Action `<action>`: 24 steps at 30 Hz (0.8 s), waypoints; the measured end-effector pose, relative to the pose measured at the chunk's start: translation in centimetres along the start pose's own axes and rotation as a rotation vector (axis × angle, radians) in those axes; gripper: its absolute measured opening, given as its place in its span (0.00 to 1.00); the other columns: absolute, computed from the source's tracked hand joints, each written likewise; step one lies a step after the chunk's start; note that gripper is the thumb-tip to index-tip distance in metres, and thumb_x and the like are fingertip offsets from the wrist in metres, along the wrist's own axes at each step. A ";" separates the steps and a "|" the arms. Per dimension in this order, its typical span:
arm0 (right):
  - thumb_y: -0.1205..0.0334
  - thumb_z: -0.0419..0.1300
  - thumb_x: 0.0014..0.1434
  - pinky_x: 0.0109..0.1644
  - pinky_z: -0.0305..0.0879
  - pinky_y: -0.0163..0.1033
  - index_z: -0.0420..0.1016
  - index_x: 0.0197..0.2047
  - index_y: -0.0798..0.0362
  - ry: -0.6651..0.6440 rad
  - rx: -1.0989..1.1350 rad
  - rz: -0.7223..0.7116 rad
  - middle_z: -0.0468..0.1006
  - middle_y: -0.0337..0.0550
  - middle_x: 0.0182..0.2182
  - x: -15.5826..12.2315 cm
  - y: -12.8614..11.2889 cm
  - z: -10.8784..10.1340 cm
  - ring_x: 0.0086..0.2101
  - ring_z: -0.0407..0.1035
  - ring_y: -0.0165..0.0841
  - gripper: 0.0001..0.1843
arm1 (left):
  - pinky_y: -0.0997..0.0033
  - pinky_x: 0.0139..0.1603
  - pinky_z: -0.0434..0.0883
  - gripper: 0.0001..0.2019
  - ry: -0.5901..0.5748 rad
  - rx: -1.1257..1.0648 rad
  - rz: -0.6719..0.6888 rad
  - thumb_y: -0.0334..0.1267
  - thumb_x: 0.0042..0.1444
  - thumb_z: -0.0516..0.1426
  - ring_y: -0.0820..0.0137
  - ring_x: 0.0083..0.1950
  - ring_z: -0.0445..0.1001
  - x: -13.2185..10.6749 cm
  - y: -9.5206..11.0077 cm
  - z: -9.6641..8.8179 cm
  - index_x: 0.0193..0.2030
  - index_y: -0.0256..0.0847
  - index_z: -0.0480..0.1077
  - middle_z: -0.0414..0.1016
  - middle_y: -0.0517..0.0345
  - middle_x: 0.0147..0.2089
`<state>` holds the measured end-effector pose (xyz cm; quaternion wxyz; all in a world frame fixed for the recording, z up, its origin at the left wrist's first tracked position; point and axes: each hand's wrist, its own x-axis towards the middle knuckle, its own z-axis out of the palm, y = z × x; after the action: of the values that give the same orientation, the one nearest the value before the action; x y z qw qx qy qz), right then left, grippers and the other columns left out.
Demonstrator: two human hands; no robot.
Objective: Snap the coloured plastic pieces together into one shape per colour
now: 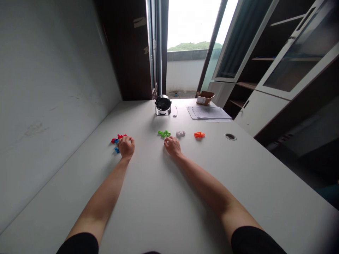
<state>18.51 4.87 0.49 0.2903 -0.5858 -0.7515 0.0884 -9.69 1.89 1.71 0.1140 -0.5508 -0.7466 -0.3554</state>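
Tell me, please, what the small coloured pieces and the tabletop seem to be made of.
Green pieces, orange piece and the red and blue pieces by the left hand: probably moulded plastic, judging by the saturated, uniform colours; too small to tell gloss. Table: smooth white laminate, seemingly, with a soft matte sheen and no grain.
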 end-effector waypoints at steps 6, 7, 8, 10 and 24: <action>0.61 0.55 0.65 0.51 0.58 0.39 0.78 0.41 0.50 -0.021 0.026 -0.005 0.77 0.45 0.45 0.0 0.0 -0.1 0.46 0.66 0.38 0.10 | 0.48 0.64 0.56 0.14 -0.021 0.068 -0.106 0.39 0.58 0.55 0.51 0.62 0.60 1.1 -3.4 0.6 0.50 0.43 0.74 0.68 0.44 0.61; 0.61 0.55 0.65 0.52 0.58 0.40 0.78 0.41 0.50 -0.016 0.029 -0.010 0.77 0.46 0.45 0.0 0.0 -0.1 0.46 0.66 0.38 0.10 | 0.47 0.64 0.55 0.16 -0.043 0.082 -0.087 0.39 0.57 0.56 0.50 0.63 0.60 1.0 -3.6 0.8 0.51 0.43 0.74 0.67 0.43 0.62; 0.61 0.55 0.65 0.52 0.59 0.40 0.78 0.41 0.50 -0.013 0.032 -0.014 0.77 0.46 0.45 0.1 0.0 -0.1 0.46 0.66 0.38 0.10 | 0.46 0.65 0.53 0.17 -0.059 0.097 -0.061 0.38 0.56 0.56 0.50 0.64 0.60 0.8 -3.7 0.9 0.52 0.42 0.74 0.66 0.43 0.63; 0.61 0.55 0.65 0.52 0.59 0.40 0.79 0.41 0.50 -0.010 0.036 -0.021 0.77 0.46 0.45 0.1 0.0 0.0 0.46 0.66 0.38 0.10 | 0.44 0.66 0.51 0.17 -0.080 0.122 -0.011 0.38 0.56 0.56 0.50 0.64 0.60 0.6 -3.5 0.9 0.52 0.42 0.74 0.67 0.42 0.64; 0.61 0.55 0.65 0.51 0.61 0.38 0.79 0.40 0.49 -0.007 0.069 -0.082 0.77 0.45 0.44 0.1 0.3 0.5 0.44 0.68 0.35 0.10 | 0.57 0.60 0.62 0.13 -0.265 0.058 0.249 0.37 0.61 0.52 0.56 0.56 0.67 -0.3 -0.3 -0.1 0.45 0.44 0.78 0.76 0.50 0.53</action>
<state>18.53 5.11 -0.02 0.3111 -0.5438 -0.7724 0.1045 -9.84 1.62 1.49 0.0738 -0.6775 -0.6910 -0.2411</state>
